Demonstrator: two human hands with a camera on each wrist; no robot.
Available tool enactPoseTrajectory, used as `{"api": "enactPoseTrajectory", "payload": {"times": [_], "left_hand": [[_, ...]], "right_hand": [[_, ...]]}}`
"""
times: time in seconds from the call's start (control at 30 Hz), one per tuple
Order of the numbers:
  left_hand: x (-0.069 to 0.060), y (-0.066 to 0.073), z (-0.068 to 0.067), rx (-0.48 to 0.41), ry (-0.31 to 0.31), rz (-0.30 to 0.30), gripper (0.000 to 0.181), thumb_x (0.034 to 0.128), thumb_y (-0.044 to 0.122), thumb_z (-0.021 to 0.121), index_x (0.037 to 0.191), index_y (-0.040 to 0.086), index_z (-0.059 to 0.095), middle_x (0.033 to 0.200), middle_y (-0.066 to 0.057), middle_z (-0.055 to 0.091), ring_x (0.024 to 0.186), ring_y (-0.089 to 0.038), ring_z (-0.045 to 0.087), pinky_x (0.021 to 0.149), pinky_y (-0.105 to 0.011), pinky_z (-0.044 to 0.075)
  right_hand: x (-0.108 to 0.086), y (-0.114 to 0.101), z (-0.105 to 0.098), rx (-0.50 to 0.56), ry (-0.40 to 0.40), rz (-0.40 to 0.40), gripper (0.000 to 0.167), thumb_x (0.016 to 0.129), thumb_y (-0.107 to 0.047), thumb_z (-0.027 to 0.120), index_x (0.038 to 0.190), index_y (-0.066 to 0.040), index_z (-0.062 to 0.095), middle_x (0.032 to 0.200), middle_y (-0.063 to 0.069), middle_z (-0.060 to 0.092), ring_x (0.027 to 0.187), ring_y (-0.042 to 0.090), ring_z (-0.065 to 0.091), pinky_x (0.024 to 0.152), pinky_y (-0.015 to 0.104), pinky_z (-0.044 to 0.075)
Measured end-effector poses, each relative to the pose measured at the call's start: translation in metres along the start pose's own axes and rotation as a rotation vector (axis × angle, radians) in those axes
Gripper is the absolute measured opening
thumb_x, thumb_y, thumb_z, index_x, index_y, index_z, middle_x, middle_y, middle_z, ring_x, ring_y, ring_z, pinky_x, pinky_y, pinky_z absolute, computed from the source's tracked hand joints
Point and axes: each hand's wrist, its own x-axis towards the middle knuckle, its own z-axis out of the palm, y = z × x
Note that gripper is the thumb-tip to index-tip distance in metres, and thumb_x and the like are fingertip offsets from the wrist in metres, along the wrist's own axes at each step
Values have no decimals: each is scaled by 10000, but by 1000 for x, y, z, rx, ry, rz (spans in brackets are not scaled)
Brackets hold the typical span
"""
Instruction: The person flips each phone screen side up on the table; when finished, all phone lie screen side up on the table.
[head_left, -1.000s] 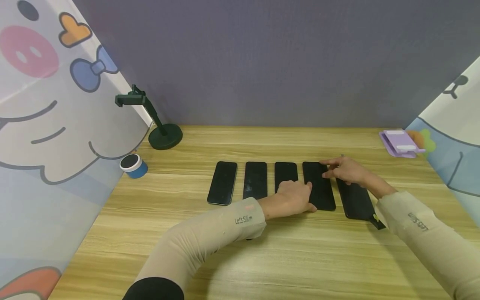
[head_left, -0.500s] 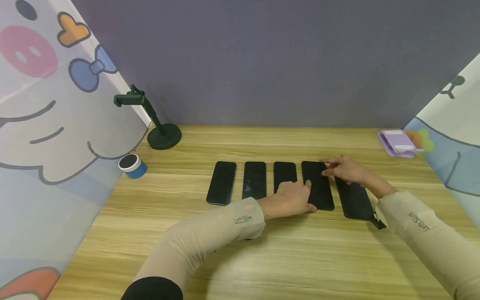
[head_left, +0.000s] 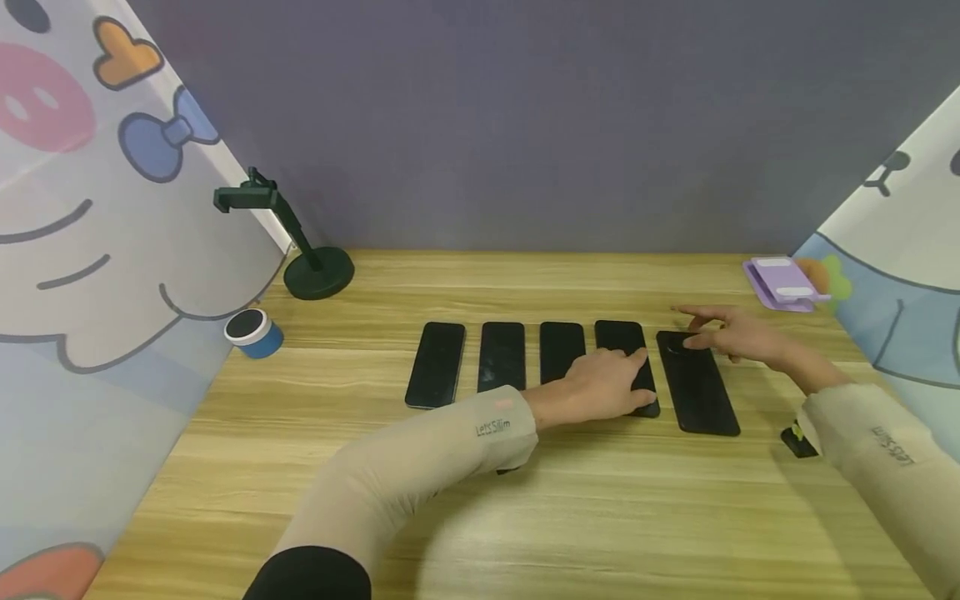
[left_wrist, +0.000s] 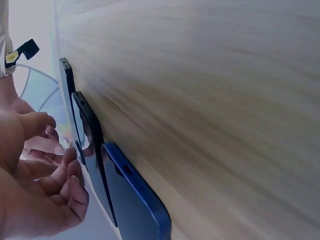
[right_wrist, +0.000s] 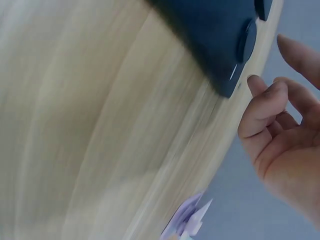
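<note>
Several dark phones lie in a row on the wooden table. My left hand (head_left: pixel 606 382) is over the fourth phone (head_left: pixel 618 333) from the left, thumb and forefinger spread across it; whether they touch it I cannot tell. In the left wrist view, the fingers (left_wrist: pixel 75 192) bend loosely beside the phones, near a blue-edged phone (left_wrist: pixel 137 197). My right hand (head_left: pixel 738 335) hovers at the top of the rightmost phone (head_left: pixel 701 387), which lies back up with a round camera bump. The right wrist view shows its fingers (right_wrist: pixel 265 107) apart from that phone, holding nothing.
Three more phones lie to the left: the first (head_left: pixel 437 365), the second (head_left: pixel 502 357) and the third (head_left: pixel 561 346). A dark green stand (head_left: pixel 318 273) and a blue-and-white jar (head_left: pixel 253 333) are at the left. A purple folding stand (head_left: pixel 782 285) sits at the back right.
My right hand has left the fourth phone's far edge and shifted right to the rightmost phone. My left hand has slid rightward over the fourth phone. The head view has turned slightly right.
</note>
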Motion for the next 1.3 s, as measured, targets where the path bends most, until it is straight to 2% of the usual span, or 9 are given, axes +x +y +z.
{"api": "enactPoseTrajectory", "payload": {"times": [0.07,0.1,0.17,0.33,0.57,0.8,1.03,1.17,1.3], "left_hand": [[5,5,1,21,5,21,696,993,602,490,1581,273,319,1474,61,527,1105,-90,619,702,-226,555],[8,7,2,34,-4,28,698,988,616,485,1579,283,321,1488,70,509,1214,-109,580,784,-241,559],[13,12,4,50,-26,37,704,977,638,484,1576,308,320,1511,81,481,1322,-129,518,899,-283,548],[20,22,8,93,-69,31,736,945,688,490,1570,338,320,1533,121,446,1369,-112,474,1000,-319,511],[28,29,13,128,-114,-6,787,898,755,494,1560,364,330,1510,144,462,1355,-105,482,976,-316,517],[32,38,15,185,-151,-52,842,860,810,477,1570,410,265,1549,161,408,1383,-97,450,986,-295,501],[33,43,18,238,-131,-54,922,805,879,451,1569,389,288,1519,141,453,1336,-104,493,976,-305,502],[34,45,20,284,-117,-50,942,794,901,418,1568,378,301,1507,132,468,1324,-106,506,986,-305,497],[34,47,21,296,-98,-45,945,793,901,417,1562,359,328,1488,125,489,1291,-105,530,969,-301,505]], "right_hand": [[-2,3,-2,-5,2,1,742,964,-246,662,1569,-19,298,1349,280,482,486,52,298,458,268,372],[-2,3,-2,-7,5,1,745,959,-239,669,1564,-6,302,1346,281,482,489,48,303,459,259,371],[-2,5,-1,-22,14,4,749,946,-239,685,1552,6,320,1348,279,489,491,46,316,460,251,375],[-1,4,1,-77,32,4,737,929,-247,704,1533,2,364,1342,281,515,488,61,347,459,259,391],[1,4,1,-187,50,-17,767,904,-245,736,1501,69,372,1306,367,518,652,190,550,551,336,492],[2,7,0,-207,36,-15,772,888,-217,746,1481,108,374,1300,428,485,688,216,583,558,358,512],[5,10,-3,-206,-23,32,800,899,-258,736,1504,84,340,1379,431,428,780,232,588,560,368,522],[8,8,-6,-216,-52,25,807,890,-242,742,1502,92,334,1379,429,433,846,247,603,573,385,536],[9,5,-10,-206,-86,26,817,877,-208,745,1504,100,322,1378,444,420,766,217,565,533,349,502]]}}
